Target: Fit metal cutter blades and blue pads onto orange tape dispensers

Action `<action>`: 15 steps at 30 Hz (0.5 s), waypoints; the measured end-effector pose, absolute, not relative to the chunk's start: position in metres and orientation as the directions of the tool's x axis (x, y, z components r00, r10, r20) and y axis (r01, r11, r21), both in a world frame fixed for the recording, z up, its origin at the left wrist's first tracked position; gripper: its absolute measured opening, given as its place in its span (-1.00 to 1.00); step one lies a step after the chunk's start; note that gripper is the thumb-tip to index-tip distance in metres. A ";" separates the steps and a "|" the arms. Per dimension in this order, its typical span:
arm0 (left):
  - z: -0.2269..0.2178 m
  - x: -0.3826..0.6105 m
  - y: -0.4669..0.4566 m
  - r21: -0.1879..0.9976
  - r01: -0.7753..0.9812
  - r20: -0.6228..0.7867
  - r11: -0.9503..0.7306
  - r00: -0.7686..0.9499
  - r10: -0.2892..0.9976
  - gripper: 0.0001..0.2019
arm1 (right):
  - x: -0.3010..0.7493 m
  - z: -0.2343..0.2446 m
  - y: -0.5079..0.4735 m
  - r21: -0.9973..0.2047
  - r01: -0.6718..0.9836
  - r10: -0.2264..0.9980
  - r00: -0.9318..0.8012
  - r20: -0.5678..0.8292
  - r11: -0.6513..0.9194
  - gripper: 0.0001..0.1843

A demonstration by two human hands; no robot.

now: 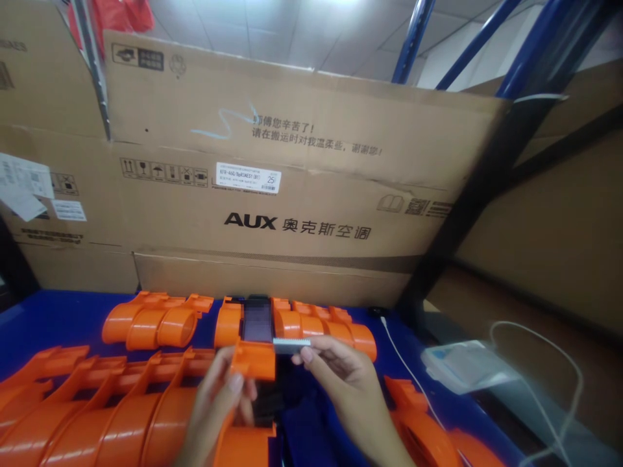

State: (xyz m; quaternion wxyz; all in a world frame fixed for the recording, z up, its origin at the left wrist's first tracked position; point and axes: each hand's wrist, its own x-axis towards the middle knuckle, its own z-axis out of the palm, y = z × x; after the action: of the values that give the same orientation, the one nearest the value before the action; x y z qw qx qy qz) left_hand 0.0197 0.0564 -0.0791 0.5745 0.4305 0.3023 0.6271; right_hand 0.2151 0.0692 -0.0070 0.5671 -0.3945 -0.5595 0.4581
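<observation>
My left hand (221,395) is closed around an orange plastic tape dispenser (256,363), thumb on its near face. My right hand (343,376) pinches a short grey strip with a toothed, pale upper edge, which looks like a serrated blade (288,345). The strip's left end is close beside the dispenser's right edge; whether they touch I cannot tell. Behind the dispenser a dark rectangular object (257,318) with a blurred face stands between orange pieces. Another orange dispenser part (243,447) is below my left hand, partly covered by it.
Rows of orange dispensers (111,421) fill the left of the blue table (29,311), with more at the back (150,324) and at lower right (428,428). A clear plastic box (467,366) and a white cable (409,360) are on the right. A large cardboard panel (311,266) rises behind.
</observation>
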 end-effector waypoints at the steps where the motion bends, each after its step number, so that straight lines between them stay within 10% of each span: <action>1: -0.079 0.019 0.057 0.876 -0.456 0.194 -0.157 0.036 0.980 -0.59 | 0.216 -0.008 0.070 -0.957 -0.090 0.960 -0.030 0.279 0.276 -0.80; 15: -0.078 0.022 0.054 0.882 -0.438 0.196 -0.175 0.002 0.981 -0.63 | 0.217 -0.003 0.067 -0.974 -0.041 0.972 -0.057 0.226 0.224 -0.78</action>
State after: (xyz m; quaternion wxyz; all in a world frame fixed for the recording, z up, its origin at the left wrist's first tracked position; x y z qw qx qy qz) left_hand 0.0218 0.0542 -0.0780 0.5603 0.4323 0.3139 0.6330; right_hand 0.2168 0.0667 -0.0028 0.5463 -0.4160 -0.5599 0.4637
